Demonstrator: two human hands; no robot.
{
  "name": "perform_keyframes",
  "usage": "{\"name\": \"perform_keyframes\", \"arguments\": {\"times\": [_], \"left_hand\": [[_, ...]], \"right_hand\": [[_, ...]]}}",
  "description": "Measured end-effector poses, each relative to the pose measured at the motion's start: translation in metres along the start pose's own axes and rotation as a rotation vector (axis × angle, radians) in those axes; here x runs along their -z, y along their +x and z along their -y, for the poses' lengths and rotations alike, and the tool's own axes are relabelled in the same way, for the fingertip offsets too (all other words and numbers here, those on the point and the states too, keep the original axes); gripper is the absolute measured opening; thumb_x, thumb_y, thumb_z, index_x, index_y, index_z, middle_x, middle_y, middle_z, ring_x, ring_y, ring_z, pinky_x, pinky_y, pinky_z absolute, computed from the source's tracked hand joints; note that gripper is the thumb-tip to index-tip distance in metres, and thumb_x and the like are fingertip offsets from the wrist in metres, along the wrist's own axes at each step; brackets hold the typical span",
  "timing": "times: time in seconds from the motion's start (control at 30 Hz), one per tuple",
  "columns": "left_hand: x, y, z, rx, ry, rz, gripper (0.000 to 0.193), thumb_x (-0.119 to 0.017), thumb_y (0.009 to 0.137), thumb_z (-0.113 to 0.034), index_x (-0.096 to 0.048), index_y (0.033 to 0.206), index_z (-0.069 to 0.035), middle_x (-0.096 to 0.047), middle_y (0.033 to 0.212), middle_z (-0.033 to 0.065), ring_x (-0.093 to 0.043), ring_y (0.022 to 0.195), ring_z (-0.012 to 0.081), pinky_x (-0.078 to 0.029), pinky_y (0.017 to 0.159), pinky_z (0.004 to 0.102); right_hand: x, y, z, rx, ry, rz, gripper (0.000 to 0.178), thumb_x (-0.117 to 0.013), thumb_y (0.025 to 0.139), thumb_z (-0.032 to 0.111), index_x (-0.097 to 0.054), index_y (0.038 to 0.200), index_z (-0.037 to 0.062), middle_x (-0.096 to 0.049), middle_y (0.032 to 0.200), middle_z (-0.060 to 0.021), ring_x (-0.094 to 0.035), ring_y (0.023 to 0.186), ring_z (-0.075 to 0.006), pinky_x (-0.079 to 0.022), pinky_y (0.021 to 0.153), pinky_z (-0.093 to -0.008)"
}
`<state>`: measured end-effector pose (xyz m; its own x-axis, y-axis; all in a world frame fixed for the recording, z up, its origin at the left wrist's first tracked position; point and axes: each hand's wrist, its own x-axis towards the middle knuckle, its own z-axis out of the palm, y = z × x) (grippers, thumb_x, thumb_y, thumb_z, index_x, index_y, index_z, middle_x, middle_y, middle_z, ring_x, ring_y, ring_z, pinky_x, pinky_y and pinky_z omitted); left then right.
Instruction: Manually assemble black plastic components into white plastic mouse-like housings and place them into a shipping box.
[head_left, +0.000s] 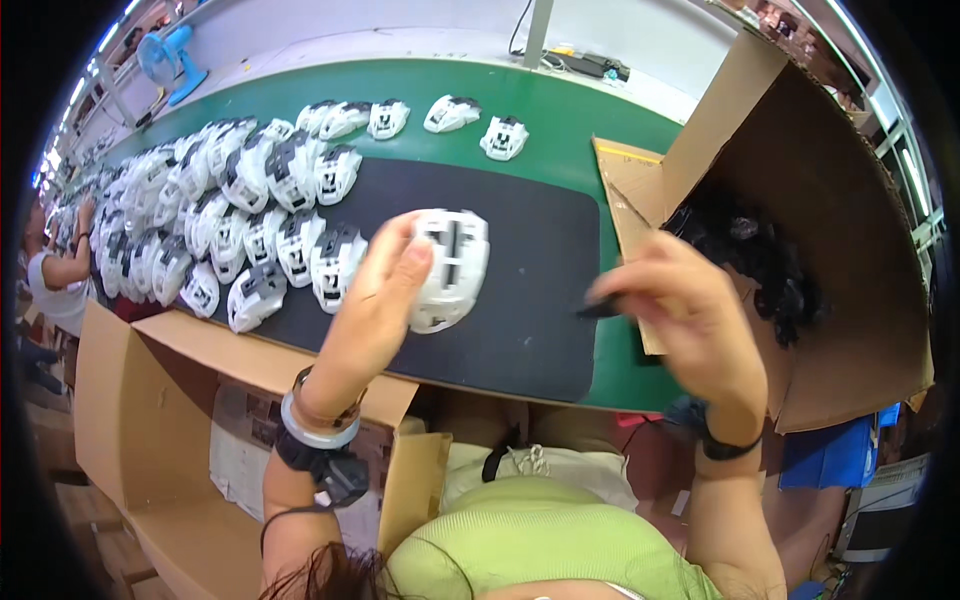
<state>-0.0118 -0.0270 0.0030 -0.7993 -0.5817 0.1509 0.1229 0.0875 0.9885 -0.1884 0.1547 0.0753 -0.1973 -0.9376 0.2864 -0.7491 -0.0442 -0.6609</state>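
While left hand (378,280) holds white slotted shell (468,288) by left edge, thumb on top, right hand (692,312) pinches small black piece (599,308), blurry, perhaps plastic. Shell left of pinch, apart, long way running forward; left hand nearer, touching.

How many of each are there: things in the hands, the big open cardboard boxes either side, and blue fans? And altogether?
White shell in left hand: 1
Black piece, blurred, in right hand: 1
Open cardboard boxes (left box, right box): 2
Blue fan: 1
Total: 5
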Motion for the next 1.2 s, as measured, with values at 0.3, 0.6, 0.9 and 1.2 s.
{"name": "perform_keyframes", "arguments": {"times": [0.3, 0.6, 0.9, 1.2], "left_hand": [[-0.034, -0.039, 0.008, 0.003, -0.34, 0.034, 0.06, -0.049, 0.092, -0.032, -0.024, 0.133, 0.004, -0.039, 0.125, 0.0127, -0.036, 0.118, 0.0167, -0.032, 0.097, 0.0301], [-0.031, -0.032, 0.026, -0.076, -0.127, -0.068, 0.05, -0.051, 0.09, -0.014, -0.029, 0.133, -0.003, -0.045, 0.118, 0.0103, -0.044, 0.109, 0.0171, -0.034, 0.095, 0.0302], [-0.025, -0.031, 0.027, -0.138, -0.122, -0.023, 0.077, -0.062, 0.078, -0.048, -0.031, 0.131, -0.001, -0.046, 0.115, 0.0112, -0.044, 0.107, 0.0186, -0.033, 0.094, 0.0322], [-0.024, -0.038, 0.025, -0.085, -0.231, -0.191, 0.038, -0.062, 0.084, -0.016, -0.045, 0.115, -0.002, -0.054, 0.102, 0.005, -0.05, 0.09, 0.0092, -0.042, 0.08, 0.0243]], "right_hand": [[-0.069, 0.048, -0.002, 0.097, -0.09, -0.365, 0.058, -0.075, 0.062, 0.004, -0.05, 0.114, 0.0013, -0.05, 0.106, -0.0139, -0.051, 0.096, -0.0245, -0.044, 0.08, -0.0308], [-0.093, 0.021, -0.015, 0.036, 0.764, -0.468, 0.018, -0.064, 0.079, -0.001, -0.058, 0.096, -0.0022, -0.059, 0.091, -0.0035, -0.057, 0.079, -0.008, -0.048, 0.067, -0.0212], [-0.105, 0.027, -0.018, -0.341, 1.029, -0.359, 0.02, -0.066, 0.081, 0.007, -0.059, 0.099, 0.0012, -0.06, 0.085, -0.0025, -0.056, 0.071, -0.0063, -0.047, 0.055, -0.0185], [-0.122, 0.025, -0.021, -0.153, 0.594, -0.439, 0.04, -0.073, 0.074, 0.011, -0.054, 0.107, 0.0029, -0.044, 0.087, -0.0006, -0.043, 0.063, -0.0047, -0.039, 0.052, -0.0158]]}}
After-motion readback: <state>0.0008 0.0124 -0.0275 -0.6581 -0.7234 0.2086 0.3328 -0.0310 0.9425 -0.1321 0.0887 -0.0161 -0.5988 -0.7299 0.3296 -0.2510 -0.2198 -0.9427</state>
